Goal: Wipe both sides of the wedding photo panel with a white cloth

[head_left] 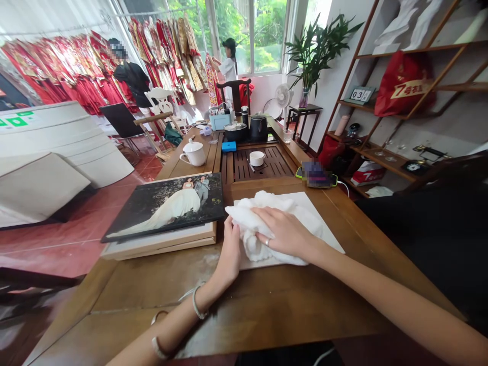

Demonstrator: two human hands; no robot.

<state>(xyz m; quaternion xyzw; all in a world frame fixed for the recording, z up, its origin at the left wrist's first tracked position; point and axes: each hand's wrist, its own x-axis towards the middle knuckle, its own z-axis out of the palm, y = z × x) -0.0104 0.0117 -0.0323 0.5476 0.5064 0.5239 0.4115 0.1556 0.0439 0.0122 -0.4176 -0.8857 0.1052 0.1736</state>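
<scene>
A crumpled white cloth (267,208) lies on a flat white sheet (324,229) on the wooden table (267,305). My right hand (284,231) rests palm down on the cloth, fingers stretched over it, a ring on one finger. My left hand (230,251) stands on its edge against the cloth's left side, fingers curled into the fabric. Just left of it lies a photo album (168,206) with a wedding picture on its cover, stacked on a thick pale book block.
Behind the cloth a slatted tea tray (263,165) holds a small white cup, kettles and a blue box. A white mug (194,152) stands further left, a phone (316,174) on a cable to the right. Shelves line the right wall. Two people stand by racks of red garments.
</scene>
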